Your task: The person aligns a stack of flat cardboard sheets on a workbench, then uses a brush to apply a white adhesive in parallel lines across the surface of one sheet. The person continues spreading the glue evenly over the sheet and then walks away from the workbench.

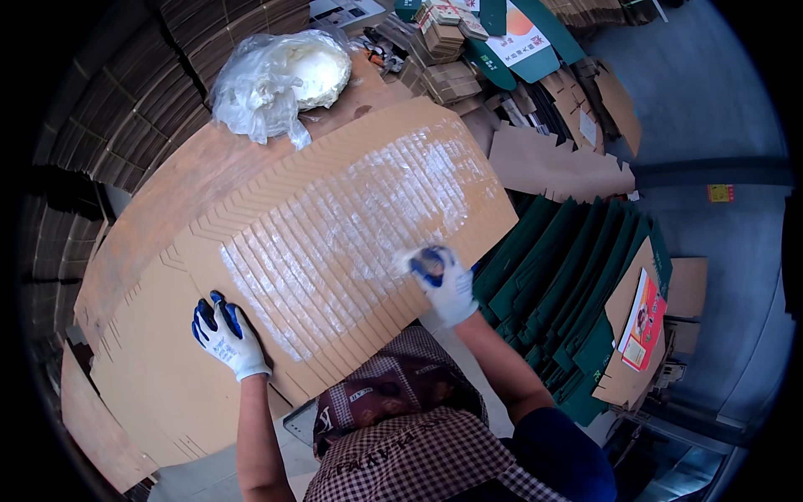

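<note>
Both hands wear white work gloves with blue-coated palms and fingers. My left hand (226, 333) lies on the brown cardboard sheets (176, 351), its fingers spread. My right hand (447, 280) is closed round a small roundish brush-like thing (429, 265), grey-brown with a pale blurred edge; its exact kind is unclear. It is at the near right part of a row of overlapping cardboard strips (393, 330). Shiny whitish paste (335, 222) is smeared in streaks across those strips. The sheets rest on a wooden table (159, 201).
A crumpled clear plastic bag (255, 88) with a whitish mass (318, 71) sits at the table's far side. Dark green folded boards (552, 268) stand stacked at right, beside a red-and-white printed card (644, 322). Bundled cardboard (125, 92) is piled at far left.
</note>
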Tool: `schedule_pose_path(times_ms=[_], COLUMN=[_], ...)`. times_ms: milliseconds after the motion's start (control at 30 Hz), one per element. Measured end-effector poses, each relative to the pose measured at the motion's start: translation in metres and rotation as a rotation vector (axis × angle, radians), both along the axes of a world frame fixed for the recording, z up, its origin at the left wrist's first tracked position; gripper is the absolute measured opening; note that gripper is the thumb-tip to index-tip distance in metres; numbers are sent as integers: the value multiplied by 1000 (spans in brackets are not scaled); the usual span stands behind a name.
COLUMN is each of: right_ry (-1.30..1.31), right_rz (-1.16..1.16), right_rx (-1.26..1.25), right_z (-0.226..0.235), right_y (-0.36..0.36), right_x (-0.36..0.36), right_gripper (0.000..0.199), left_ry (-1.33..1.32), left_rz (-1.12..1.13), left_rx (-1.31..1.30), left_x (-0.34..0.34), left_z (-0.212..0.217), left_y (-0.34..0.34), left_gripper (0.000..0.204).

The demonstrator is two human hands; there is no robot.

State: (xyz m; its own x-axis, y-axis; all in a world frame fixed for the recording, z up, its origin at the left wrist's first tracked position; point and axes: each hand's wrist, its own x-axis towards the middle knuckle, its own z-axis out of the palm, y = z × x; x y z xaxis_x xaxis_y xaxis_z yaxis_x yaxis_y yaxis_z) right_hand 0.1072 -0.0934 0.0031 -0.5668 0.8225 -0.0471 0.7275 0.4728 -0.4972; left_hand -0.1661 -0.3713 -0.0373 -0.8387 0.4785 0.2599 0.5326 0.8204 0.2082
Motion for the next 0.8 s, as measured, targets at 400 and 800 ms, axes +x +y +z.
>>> schedule_pose_path(times_ms=[400, 800], right_ry=[657, 226], right_rz=[-468, 186], right_rx=[-411, -152], right_z=[10, 4], right_y=[182, 139], right_x=[90, 77], right_gripper=[34, 37], left_ry=[-100, -673], left_rz=[68, -1161], left_rx=[650, 4], left_x=[20, 276], left_z=[38, -3], left_y=[28, 299], left_gripper=[44, 45])
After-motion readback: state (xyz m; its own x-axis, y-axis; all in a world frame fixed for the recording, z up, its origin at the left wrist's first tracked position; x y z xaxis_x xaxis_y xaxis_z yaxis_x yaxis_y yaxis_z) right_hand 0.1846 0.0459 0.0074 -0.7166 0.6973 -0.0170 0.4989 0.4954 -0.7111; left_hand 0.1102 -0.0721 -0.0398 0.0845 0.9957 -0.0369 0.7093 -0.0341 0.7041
